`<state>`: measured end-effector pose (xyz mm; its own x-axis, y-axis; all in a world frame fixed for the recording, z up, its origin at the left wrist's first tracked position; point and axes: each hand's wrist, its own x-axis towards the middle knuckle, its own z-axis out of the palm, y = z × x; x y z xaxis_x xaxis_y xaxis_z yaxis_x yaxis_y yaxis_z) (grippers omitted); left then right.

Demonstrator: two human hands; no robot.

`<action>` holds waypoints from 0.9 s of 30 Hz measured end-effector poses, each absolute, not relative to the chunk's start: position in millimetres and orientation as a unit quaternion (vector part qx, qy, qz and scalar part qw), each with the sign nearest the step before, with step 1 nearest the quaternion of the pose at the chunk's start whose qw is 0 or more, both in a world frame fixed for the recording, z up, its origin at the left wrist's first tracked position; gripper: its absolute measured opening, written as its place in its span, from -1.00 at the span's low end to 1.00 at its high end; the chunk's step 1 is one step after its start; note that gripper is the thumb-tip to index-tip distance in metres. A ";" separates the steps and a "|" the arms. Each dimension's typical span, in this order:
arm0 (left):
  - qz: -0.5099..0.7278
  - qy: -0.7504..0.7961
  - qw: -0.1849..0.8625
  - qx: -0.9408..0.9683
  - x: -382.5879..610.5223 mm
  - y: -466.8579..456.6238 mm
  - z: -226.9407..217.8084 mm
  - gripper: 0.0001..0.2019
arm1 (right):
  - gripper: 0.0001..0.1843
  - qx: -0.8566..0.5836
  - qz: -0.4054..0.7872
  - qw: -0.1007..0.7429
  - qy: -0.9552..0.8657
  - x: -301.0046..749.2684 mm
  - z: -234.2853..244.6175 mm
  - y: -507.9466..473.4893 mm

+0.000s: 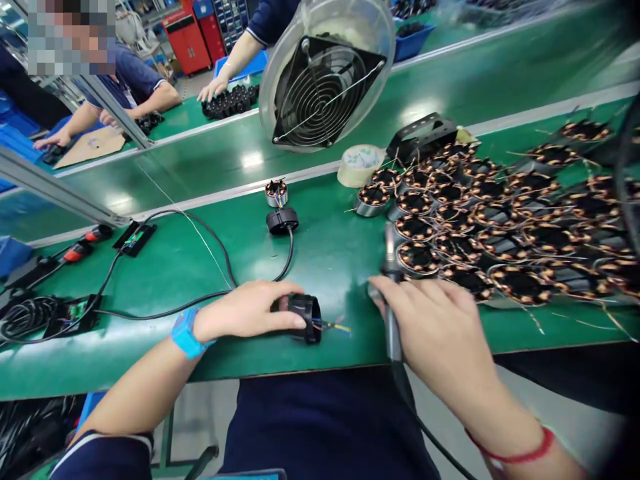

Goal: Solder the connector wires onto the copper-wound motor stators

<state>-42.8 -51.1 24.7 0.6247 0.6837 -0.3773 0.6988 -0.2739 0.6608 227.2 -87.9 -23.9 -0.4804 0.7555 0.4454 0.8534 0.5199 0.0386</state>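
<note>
Just left of centre, my left hand (255,310) is closed around a black round plastic housing (311,308). The housing lies on its side, and thin coloured wires (337,326) stick out of its open end to the right. Further right, my right hand (440,327) grips a soldering iron (394,340) by its handle. Its metal end points away from me, close to the nearest copper-wound stators (419,257), and its cable hangs over the table's front edge. Beyond my left hand stand another black housing (283,220) with a cable and a single stator (277,192).
Rows of stators with loose wire ends cover the right of the green table (345,267). A tape roll (361,165) and a black bracket (423,137) stand behind. A fan (323,93) hangs overhead. Cables and small circuit boxes (134,238) lie left. Co-workers' hands (214,88) are across the divider.
</note>
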 end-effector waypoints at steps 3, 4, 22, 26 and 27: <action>0.061 0.448 0.472 0.757 -59.5 -39.8 17.8 -0.67 | -0.65 -0.379 -0.049 0.251 -0.889 213.0 -30.4 -77.0; 0.088 0.477 0.480 0.730 -63.6 -36.7 14.9 -0.66 | -0.66 -0.363 -0.028 0.270 -0.891 209.6 -32.3 -72.3; 0.193 0.527 0.598 0.572 -26.2 -7.7 -2.9 -0.76 | -0.53 -0.360 0.218 0.330 -0.845 194.9 -51.5 -25.7; 0.221 0.487 0.724 0.435 -21.2 -5.2 -4.7 -0.76 | -0.55 -0.338 0.226 0.337 -0.849 194.7 -51.3 -26.2; 0.233 0.477 0.733 0.425 -18.2 -4.9 -4.6 -0.77 | -0.56 -0.330 0.222 0.338 -0.853 194.1 -50.6 -26.7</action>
<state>-18.2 -4.9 -4.6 0.4353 0.7480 -0.5009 0.0644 0.5291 0.8461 194.1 -26.7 -50.6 -0.5531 0.7136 0.4299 0.4127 0.6830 -0.6027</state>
